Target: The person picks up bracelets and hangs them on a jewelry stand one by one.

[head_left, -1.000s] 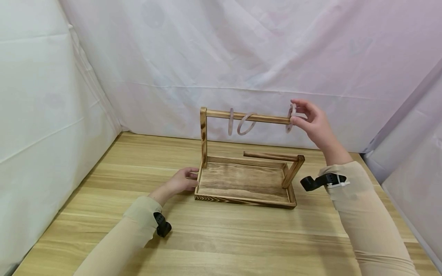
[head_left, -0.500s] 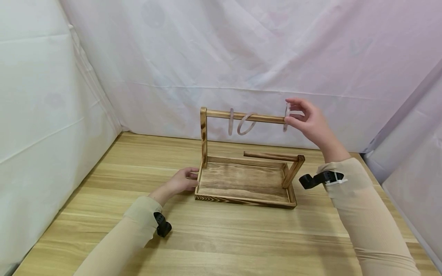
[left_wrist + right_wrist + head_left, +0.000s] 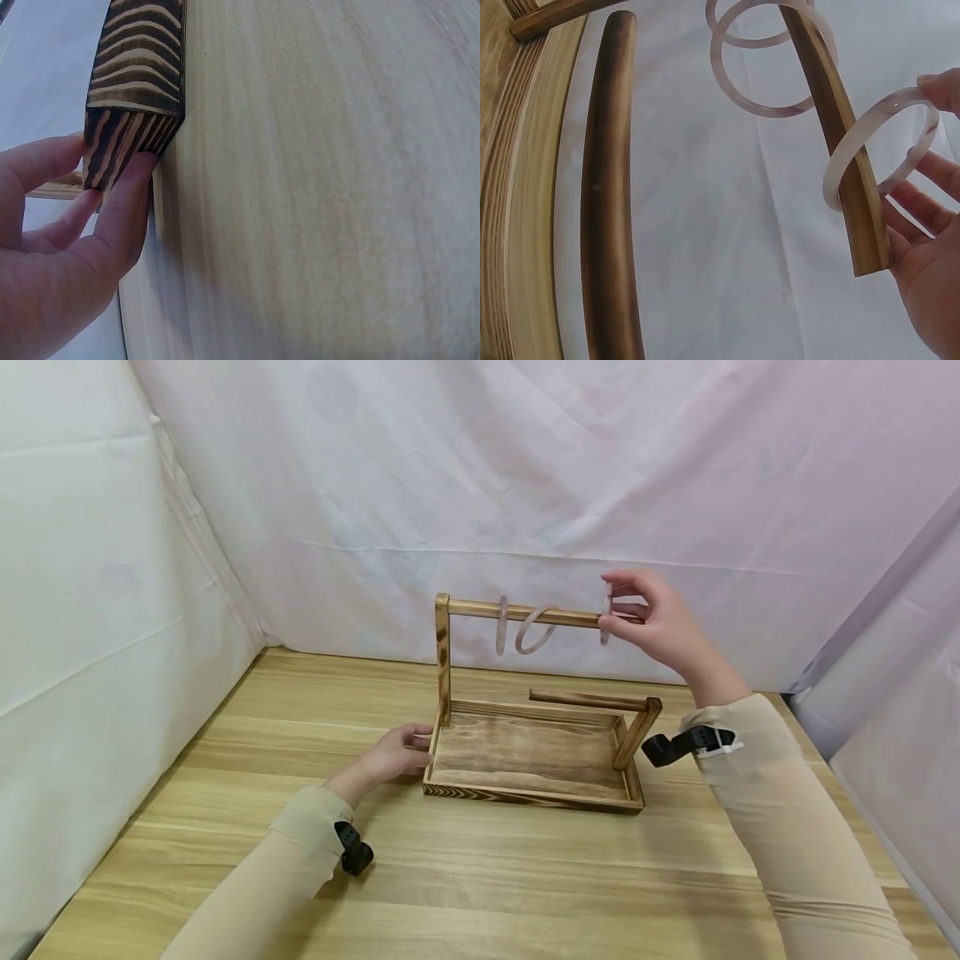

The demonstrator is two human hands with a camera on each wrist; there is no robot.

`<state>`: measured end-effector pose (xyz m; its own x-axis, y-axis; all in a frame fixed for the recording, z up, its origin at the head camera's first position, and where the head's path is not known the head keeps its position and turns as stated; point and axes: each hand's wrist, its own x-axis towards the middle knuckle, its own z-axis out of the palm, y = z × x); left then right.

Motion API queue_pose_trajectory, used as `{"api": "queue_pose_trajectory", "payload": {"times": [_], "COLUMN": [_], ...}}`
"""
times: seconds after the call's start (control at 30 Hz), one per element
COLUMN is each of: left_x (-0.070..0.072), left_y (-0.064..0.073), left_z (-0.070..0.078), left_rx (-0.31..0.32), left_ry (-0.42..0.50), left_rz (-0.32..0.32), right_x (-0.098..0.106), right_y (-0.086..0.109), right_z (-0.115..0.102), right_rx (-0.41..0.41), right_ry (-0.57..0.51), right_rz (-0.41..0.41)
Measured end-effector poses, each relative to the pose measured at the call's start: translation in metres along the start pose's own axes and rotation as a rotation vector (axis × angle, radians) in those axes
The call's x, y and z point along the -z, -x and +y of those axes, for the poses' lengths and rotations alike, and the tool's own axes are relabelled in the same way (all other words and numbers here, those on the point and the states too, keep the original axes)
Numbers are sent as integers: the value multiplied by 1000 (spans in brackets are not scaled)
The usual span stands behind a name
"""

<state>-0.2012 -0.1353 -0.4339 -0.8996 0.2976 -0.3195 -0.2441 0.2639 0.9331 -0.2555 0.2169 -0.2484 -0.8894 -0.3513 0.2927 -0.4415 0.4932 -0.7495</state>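
In the head view a wooden bangle stand (image 3: 443,660) has a tray base and two arms. My right hand (image 3: 652,622) pinches a pale pinkish-white bangle (image 3: 846,159) between thumb and fingertips. The upper bar (image 3: 866,217) passes through that bangle, close to the bar's free end. Farther along the same bar hang two similar bangles, one upright bangle (image 3: 502,625) and one slanted bangle (image 3: 534,631). My left hand (image 3: 393,752) holds the left end of the tray base (image 3: 525,797); in the left wrist view its fingertips (image 3: 139,169) and thumb grip the striped end wall.
A lower, shorter bar (image 3: 588,699) stands over the tray's right side on its own post (image 3: 637,731). The stand rests on a wood-grain table (image 3: 487,877). White cloth (image 3: 360,485) hangs behind and at both sides.
My right hand has moved left with its bangle, passing it from the upper bar's free end farther along the bar. The left hand, the stand and the two hanging bangles have stayed put.
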Motion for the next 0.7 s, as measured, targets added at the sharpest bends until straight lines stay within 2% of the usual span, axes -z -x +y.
{"api": "queue_pose_trajectory", "payload": {"times": [0.3,0.7], "left_x": [-1,-1], "left_y": [0,1], "left_z": [0,0], "left_rx": [-1,3], "left_ry": [1,-5], "left_rz": [0,9], "right_x": [-5,-8], "right_y": [-4,-4], "right_z": [0,-5], "right_rx": [40,71], "right_ry": [24,-3], "right_rz": [-8,-32]}}
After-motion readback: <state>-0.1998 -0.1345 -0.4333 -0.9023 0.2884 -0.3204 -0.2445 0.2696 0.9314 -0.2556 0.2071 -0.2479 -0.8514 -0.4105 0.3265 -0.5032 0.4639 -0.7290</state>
